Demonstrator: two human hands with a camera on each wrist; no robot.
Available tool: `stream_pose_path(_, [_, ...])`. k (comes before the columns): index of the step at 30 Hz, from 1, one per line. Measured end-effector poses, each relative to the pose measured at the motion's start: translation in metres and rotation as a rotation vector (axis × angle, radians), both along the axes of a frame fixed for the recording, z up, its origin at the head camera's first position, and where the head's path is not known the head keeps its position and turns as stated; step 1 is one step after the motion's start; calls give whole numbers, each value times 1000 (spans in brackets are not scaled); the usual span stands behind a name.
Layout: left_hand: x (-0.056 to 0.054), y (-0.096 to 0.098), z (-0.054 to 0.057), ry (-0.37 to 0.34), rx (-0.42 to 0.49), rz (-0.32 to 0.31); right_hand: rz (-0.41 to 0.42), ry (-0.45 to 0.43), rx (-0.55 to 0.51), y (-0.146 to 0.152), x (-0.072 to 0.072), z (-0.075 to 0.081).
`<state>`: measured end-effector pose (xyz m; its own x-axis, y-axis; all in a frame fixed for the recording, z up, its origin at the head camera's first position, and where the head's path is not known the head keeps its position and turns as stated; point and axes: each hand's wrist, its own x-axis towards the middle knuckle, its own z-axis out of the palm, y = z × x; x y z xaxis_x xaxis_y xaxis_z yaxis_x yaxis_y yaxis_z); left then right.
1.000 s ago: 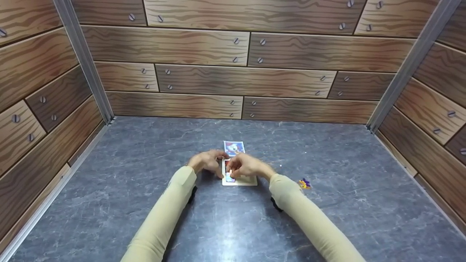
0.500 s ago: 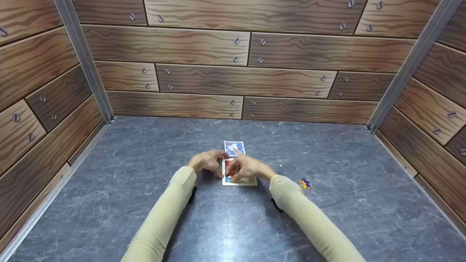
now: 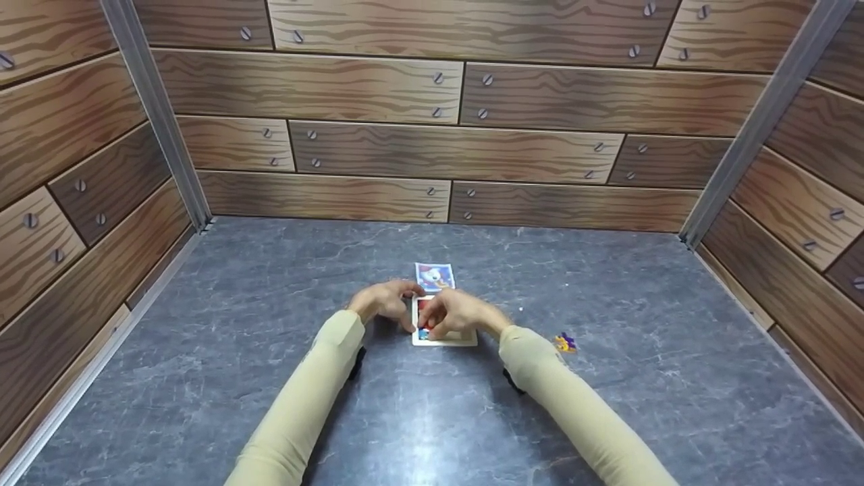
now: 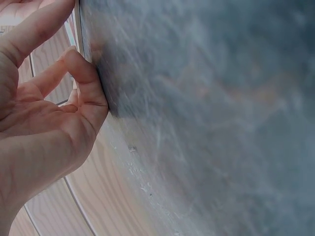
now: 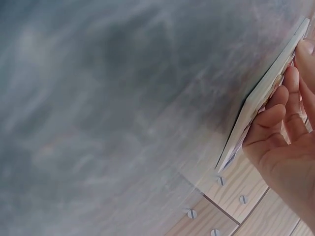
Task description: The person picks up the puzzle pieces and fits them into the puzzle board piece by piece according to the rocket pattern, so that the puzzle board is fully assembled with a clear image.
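Note:
A small cream-rimmed jigsaw puzzle tray [image 3: 449, 342] lies on the table in front of me, with red and blue puzzle pieces [image 3: 424, 334] showing at its left side. My left hand [image 3: 386, 300] holds the tray at its left, thumb by the left edge and forefinger at the far corner. Over the tray, my right hand [image 3: 460, 313] bends its thumb and fingers together on a puzzle piece, mostly hidden by them. From the right wrist, the tray [image 5: 261, 92] appears edge-on under the fingertips. In the left wrist view, the left hand [image 4: 54, 115] has its thumb at the tray's edge.
A picture card [image 3: 434, 276] with a white figure on blue lies just beyond the tray. Several yellow and purple puzzle pieces [image 3: 565, 343] sit in a small heap to the right. Wood-patterned walls [image 3: 378, 148] enclose the grey table [image 3: 304, 256].
My right fingertips have shifted slightly within the tray; the pale, shiny piece seen under them a second ago now shows as a small blue patch. The left hand stays in place.

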<state>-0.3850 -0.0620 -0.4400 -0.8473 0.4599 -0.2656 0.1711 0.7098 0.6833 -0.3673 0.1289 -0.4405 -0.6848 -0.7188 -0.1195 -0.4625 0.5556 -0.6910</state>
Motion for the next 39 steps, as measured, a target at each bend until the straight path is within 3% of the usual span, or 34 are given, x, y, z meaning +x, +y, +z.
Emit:
stream_pose_path(21, [0,1,-1,13,15,9,2,0,-4,2,1,0])
stream_pose_path(35, [2,1,-2,8,32,13,-56,-164,-117,24,-1,6])
stream_pose_path(39, [2,1,-2,3,29,12,-69,-148,-128,34,0,9])
